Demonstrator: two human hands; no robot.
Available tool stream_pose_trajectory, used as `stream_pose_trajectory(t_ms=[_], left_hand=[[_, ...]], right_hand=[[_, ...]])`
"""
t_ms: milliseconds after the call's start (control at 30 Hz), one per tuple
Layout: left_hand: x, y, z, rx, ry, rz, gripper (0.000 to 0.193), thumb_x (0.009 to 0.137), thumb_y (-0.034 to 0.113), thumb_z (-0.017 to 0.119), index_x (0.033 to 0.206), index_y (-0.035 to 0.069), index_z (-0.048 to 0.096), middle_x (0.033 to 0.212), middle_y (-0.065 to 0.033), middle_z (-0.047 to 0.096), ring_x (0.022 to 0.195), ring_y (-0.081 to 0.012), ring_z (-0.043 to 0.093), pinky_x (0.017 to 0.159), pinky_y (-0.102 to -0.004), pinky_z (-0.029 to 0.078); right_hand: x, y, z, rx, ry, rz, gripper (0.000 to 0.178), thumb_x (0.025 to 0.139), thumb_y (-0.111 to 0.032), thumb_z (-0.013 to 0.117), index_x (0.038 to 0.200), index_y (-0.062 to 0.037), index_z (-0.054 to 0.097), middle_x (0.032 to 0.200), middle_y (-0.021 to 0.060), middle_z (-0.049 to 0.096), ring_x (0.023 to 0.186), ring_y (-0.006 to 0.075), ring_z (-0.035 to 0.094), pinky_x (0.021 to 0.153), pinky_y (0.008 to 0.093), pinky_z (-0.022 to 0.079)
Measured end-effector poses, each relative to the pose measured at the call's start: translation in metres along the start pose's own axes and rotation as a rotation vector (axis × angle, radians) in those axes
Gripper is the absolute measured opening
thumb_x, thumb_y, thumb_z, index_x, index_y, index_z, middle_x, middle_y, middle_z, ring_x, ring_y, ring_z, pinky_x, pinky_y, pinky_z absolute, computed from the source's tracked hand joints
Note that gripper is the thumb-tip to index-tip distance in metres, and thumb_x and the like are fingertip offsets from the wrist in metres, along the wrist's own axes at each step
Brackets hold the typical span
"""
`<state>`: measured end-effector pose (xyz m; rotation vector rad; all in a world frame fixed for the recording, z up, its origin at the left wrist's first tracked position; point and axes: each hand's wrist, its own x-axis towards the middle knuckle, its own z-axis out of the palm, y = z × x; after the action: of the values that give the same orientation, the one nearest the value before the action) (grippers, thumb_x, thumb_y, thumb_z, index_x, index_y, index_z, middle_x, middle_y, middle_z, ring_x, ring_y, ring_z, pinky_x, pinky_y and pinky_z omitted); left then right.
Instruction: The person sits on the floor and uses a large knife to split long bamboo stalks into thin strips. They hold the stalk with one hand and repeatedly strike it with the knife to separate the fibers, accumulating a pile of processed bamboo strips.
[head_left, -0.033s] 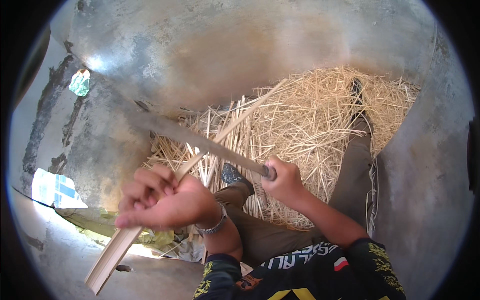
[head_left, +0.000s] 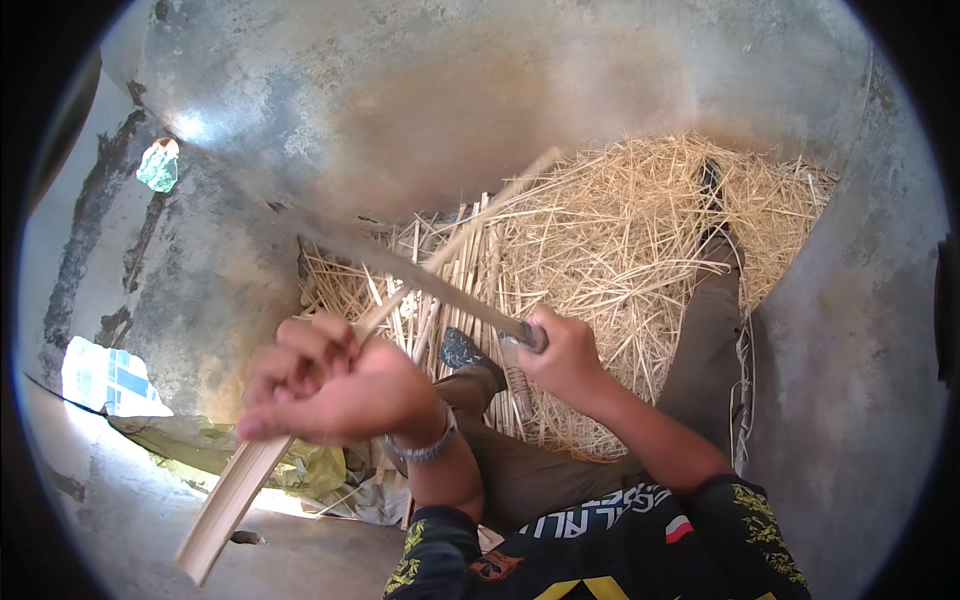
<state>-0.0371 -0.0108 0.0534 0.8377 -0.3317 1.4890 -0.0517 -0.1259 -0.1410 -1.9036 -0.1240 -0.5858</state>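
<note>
My left hand is curled round a long, pale split-bamboo strip. The strip slants from the lower left, passes under the palm and reaches up to the right over the straw. In my right fist is the handle of a long knife, its blade pointing up and left. Blade and strip cross a little beyond my left hand. Motion blurs the blade's tip and the strip's far end. Whether the edge bites into the strip, I cannot tell.
Straw-like shavings cover the floor ahead, with several cut strips beside them. My legs stretch across the pile, one dark shoe near the knife. A grey curved wall surrounds me. Yellowish sheeting lies at the lower left.
The strip has slid slightly: its far end sits lower and further left, its near end a little to the right. My left hand has shifted slightly right; the right hand stays nearly in place.
</note>
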Motion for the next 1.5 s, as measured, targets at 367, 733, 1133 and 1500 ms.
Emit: stream_pose_trajectory(t_ms=[367,733,1133,1500], left_hand=[[0.022,-0.007,-0.012,-0.006,0.108,0.181,0.053,0.106,0.058,0.035,0.082,0.011,0.034,0.067,-0.0033,0.035,0.067,-0.0208,0.039,0.069,-0.0388,0.043],[0.054,0.036,-0.038,-0.249,0.069,0.206,0.046,0.105,0.047,0.047,0.076,0.012,0.042,0.065,0.0025,0.027,0.061,-0.0135,0.026,0.056,-0.0287,0.024],[0.044,0.057,-0.050,-0.771,-0.407,-0.062,0.039,0.106,0.038,0.050,0.079,0.013,0.037,0.070,0.0048,0.025,0.061,-0.0101,0.022,0.052,-0.0278,0.019],[0.039,0.090,-0.055,-0.582,-0.221,0.143,0.042,0.106,0.050,0.042,0.079,0.018,0.045,0.068,0.0074,0.028,0.056,-0.0079,0.025,0.046,-0.0247,0.019]], right_hand=[[0.063,0.002,-0.004,-0.286,0.018,-0.027,0.014,0.086,-0.019,0.071,0.084,-0.0097,0.061,0.054,0.0017,0.056,0.047,0.0175,0.058,0.047,0.0349,0.049],[0.083,0.020,-0.029,-0.247,-0.076,0.248,0.016,0.094,-0.023,0.064,0.093,-0.0069,0.068,0.060,0.0048,0.059,0.052,0.0142,0.058,0.051,0.0320,0.047],[0.045,0.012,-0.048,-0.218,-0.040,-0.193,0.010,0.088,-0.015,0.071,0.083,-0.0099,0.064,0.058,0.0034,0.058,0.050,0.0153,0.059,0.049,0.0333,0.048],[0.051,0.037,-0.064,-0.252,-0.069,-0.012,0.013,0.090,-0.018,0.066,0.095,-0.0063,0.068,0.064,0.0043,0.063,0.052,0.0152,0.060,0.051,0.0323,0.052]])
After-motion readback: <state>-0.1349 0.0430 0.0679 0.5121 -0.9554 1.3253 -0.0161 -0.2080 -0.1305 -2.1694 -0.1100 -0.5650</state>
